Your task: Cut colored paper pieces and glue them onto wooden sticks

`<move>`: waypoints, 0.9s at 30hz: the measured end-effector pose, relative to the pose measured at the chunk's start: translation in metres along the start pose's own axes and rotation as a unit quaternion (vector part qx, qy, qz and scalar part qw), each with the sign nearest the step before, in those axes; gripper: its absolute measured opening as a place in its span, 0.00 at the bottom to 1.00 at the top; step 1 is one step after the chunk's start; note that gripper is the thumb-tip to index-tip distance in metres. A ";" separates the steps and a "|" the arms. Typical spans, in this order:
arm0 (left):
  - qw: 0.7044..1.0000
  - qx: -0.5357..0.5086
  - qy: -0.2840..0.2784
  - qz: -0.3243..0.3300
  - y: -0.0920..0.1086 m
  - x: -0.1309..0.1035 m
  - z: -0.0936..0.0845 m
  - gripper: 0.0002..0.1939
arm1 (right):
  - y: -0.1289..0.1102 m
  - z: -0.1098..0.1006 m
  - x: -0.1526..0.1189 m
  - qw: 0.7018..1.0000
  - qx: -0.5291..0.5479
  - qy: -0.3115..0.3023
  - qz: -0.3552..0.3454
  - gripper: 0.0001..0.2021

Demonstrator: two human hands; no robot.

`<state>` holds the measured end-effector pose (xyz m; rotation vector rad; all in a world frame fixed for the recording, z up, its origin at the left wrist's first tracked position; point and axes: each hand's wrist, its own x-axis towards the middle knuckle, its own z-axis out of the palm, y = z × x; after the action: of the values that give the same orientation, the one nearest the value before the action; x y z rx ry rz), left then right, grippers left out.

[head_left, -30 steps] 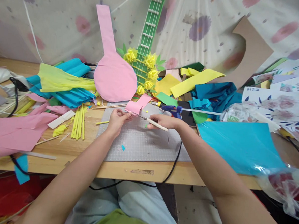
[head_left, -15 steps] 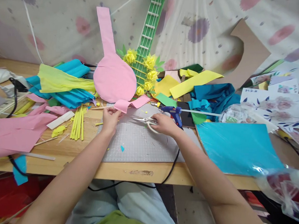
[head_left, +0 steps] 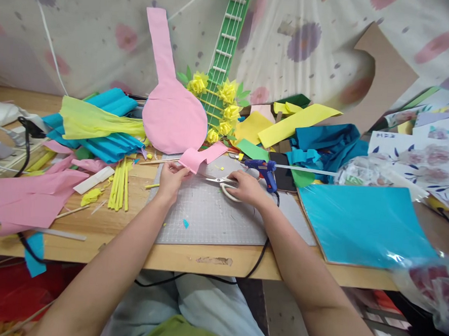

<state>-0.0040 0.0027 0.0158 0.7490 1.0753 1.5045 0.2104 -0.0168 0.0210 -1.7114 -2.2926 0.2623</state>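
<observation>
You've got the pink strip [head_left: 193, 159] over the upper part of the grey cutting mat [head_left: 214, 215], its far end running up to the right, just below the round body of the pink paddle-shaped piece [head_left: 175, 115]. Your left hand [head_left: 173, 180] pinches the strip's near edge between thumb and fingers. Your right hand [head_left: 246, 186] is closed around the white handles of the scissors [head_left: 223, 180], and the blades point left, toward the strip; whether they touch it, you can't tell from here.

Just beyond your right hand lies the blue glue gun [head_left: 264, 171], a pale stick coming out of it to the right, with a dark flat object [head_left: 283, 170] beside it. A small blue scrap [head_left: 185, 224] sits on the mat. Behind the strip, the green fretted neck [head_left: 222, 56] leans up with yellow paper flowers [head_left: 229, 92] at its lower end. Over on your left there are yellow strips [head_left: 120, 186], pink paper [head_left: 36, 197] and pleated blue paper [head_left: 114, 146]; on your right, a flat blue sheet [head_left: 365, 225] lies by the mat.
</observation>
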 end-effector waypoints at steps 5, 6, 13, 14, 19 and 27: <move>0.998 -0.049 -0.018 -0.022 0.001 0.001 -0.001 0.22 | 0.002 -0.016 -0.011 0.997 0.033 -0.040 0.062 0.18; 0.998 -0.054 -0.015 -0.029 0.001 0.002 -0.002 0.22 | 0.003 -0.019 -0.013 0.996 0.046 -0.046 0.063 0.19; 0.998 -0.048 -0.021 -0.041 -0.002 0.003 -0.003 0.23 | -0.004 -0.033 -0.008 0.983 0.154 -0.100 0.002 0.23; 0.998 -0.043 -0.022 -0.035 -0.003 0.003 -0.003 0.23 | -0.007 -0.034 -0.004 0.982 0.152 -0.110 -0.012 0.23; 0.999 -0.031 -0.021 -0.007 -0.005 0.001 -0.003 0.23 | -0.018 -0.038 0.015 0.978 0.104 -0.173 -0.045 0.23; 1.000 -0.026 -0.012 -0.004 -0.005 0.000 -0.003 0.26 | -0.020 -0.052 0.014 0.928 0.224 -0.299 0.009 0.23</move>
<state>-0.0045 0.0023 0.0103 0.7236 1.0157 1.5081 0.2054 -0.0100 0.0780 -1.5450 -2.3216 1.3613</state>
